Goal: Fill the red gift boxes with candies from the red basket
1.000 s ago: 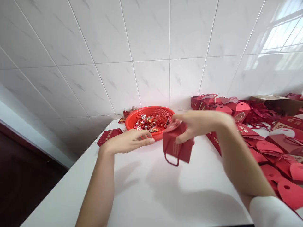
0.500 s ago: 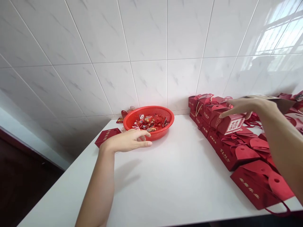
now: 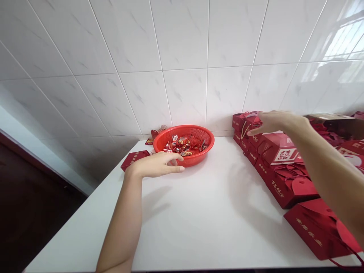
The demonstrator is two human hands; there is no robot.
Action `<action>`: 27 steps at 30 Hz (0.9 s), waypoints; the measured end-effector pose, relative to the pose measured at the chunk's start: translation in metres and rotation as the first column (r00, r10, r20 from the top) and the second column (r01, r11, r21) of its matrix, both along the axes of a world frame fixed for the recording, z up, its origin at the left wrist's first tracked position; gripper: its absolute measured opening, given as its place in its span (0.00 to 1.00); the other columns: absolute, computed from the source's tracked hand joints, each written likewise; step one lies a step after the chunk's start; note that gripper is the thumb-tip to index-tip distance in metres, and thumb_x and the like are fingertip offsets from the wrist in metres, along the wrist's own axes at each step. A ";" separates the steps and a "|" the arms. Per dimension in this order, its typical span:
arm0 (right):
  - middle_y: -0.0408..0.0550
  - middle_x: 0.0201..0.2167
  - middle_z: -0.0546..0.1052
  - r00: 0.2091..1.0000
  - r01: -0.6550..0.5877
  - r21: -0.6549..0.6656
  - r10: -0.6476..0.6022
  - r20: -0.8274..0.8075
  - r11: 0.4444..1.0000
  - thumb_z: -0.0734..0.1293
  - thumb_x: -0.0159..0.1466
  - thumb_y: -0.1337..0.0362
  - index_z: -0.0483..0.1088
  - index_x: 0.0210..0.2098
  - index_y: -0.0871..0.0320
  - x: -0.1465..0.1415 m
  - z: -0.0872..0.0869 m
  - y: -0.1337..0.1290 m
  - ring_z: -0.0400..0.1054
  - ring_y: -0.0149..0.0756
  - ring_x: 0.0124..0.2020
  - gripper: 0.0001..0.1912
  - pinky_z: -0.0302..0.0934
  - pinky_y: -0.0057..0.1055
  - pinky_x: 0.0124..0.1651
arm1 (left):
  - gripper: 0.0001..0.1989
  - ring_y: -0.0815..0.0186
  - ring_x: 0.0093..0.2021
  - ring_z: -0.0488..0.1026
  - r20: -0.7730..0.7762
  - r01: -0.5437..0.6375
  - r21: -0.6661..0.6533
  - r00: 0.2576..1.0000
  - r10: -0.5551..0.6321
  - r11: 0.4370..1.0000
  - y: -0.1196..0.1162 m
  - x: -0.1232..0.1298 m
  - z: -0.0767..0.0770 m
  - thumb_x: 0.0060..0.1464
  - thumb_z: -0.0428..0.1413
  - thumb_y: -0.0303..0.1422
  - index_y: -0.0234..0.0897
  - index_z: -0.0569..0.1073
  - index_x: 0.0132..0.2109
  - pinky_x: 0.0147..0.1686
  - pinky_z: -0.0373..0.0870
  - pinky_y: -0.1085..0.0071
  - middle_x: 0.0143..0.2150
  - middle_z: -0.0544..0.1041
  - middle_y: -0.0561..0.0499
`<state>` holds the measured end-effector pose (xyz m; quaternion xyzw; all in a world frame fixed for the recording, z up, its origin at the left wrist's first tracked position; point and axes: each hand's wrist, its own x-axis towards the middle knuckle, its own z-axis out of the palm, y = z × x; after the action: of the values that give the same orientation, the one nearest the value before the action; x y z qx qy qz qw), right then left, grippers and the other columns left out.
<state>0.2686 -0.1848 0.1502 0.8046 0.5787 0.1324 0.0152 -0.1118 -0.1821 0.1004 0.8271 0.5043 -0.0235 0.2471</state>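
My left hand (image 3: 157, 163) hovers over the white table at the near-left rim of a red plastic basket (image 3: 199, 158), fingers loosely apart and nothing in them. Wrapped candies (image 3: 184, 146) lie inside the basket. At the right, my right hand (image 3: 274, 121) is just above the stacked red gift boxes, its thumb and fingers spread. Below it, a red gift box with a white double-happiness panel (image 3: 286, 154) rests on the upper layer of the stack. My right hand and forearm hide part of the boxes behind them.
A single red box (image 3: 133, 158) lies at the table's left edge, beside the basket. Along the right side runs a row of red boxes, the nearest one (image 3: 318, 231) at the front edge. A brown open carton (image 3: 332, 119) stands behind. White tiled wall (image 3: 184, 94) bounds the back.
My right hand has let go of the double-happiness box, which now sits on the stack, and has moved up and left. The left hand stays by the basket. The view has shifted slightly.
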 end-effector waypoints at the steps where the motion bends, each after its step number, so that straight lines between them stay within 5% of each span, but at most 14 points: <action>1: 0.62 0.48 0.78 0.999 -0.037 -0.094 0.035 -0.018 0.995 0.70 0.57 0.38 0.75 0.47 0.59 -0.018 0.005 0.004 0.74 0.47 0.41 0.32 0.62 0.36 0.37 | 0.35 0.53 0.57 0.72 -0.001 0.003 0.001 1.000 -0.003 1.000 0.001 0.000 0.000 0.54 0.52 0.60 0.46 0.70 0.62 0.49 0.69 0.67 0.60 0.75 0.48; 6: 0.57 0.56 0.74 0.912 -0.404 -0.177 0.381 -0.150 0.898 0.67 0.63 0.45 0.68 0.59 0.54 -0.103 0.001 0.033 0.72 0.50 0.51 0.30 0.64 0.36 0.43 | 0.33 0.55 0.57 0.72 -0.003 0.047 0.002 0.999 -0.047 0.999 0.008 -0.002 -0.003 0.56 0.52 0.56 0.44 0.70 0.62 0.49 0.69 0.68 0.60 0.75 0.48; 11: 0.54 0.52 0.78 0.740 -0.645 -0.135 0.571 -0.355 0.752 0.65 0.66 0.50 0.73 0.53 0.55 -0.145 -0.056 0.073 0.73 0.44 0.49 0.21 0.63 0.30 0.41 | 0.28 0.55 0.57 0.73 0.121 -0.028 0.091 0.993 0.016 0.995 0.023 -0.013 -0.011 0.58 0.52 0.51 0.44 0.72 0.61 0.51 0.70 0.68 0.59 0.76 0.49; 17: 0.52 0.48 0.80 0.773 -0.587 -0.166 0.488 -0.406 0.792 0.61 0.70 0.54 0.77 0.46 0.55 -0.164 -0.113 0.086 0.74 0.43 0.49 0.16 0.62 0.29 0.42 | 0.23 0.57 0.57 0.73 0.205 -0.119 0.129 0.975 0.091 0.985 0.046 -0.020 -0.025 0.59 0.51 0.46 0.41 0.73 0.57 0.55 0.69 0.67 0.58 0.76 0.47; 22: 0.51 0.54 0.78 0.802 -0.558 -0.230 0.447 -0.397 0.798 0.56 0.72 0.54 0.76 0.51 0.50 -0.170 -0.121 0.074 0.72 0.46 0.55 0.20 0.63 0.36 0.50 | 0.18 0.55 0.53 0.74 0.171 -0.091 0.111 0.983 0.071 0.990 0.056 -0.015 -0.033 0.55 0.54 0.43 0.38 0.77 0.48 0.50 0.70 0.66 0.53 0.79 0.46; 27: 0.59 0.52 0.78 0.817 -0.561 -0.269 0.472 -0.331 0.783 0.51 0.73 0.60 0.76 0.51 0.57 -0.183 -0.130 0.049 0.74 0.51 0.52 0.24 0.65 0.43 0.50 | 0.13 0.59 0.36 0.76 0.045 -0.092 -0.029 0.995 0.093 0.995 0.058 -0.007 -0.033 0.45 0.59 0.37 0.37 0.77 0.39 0.34 0.69 0.68 0.39 0.81 0.48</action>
<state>0.0856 -0.1359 0.0202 0.6073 0.7892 -0.0755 0.0511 -0.1193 -0.1245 0.0672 0.7998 0.5358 0.0004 0.2705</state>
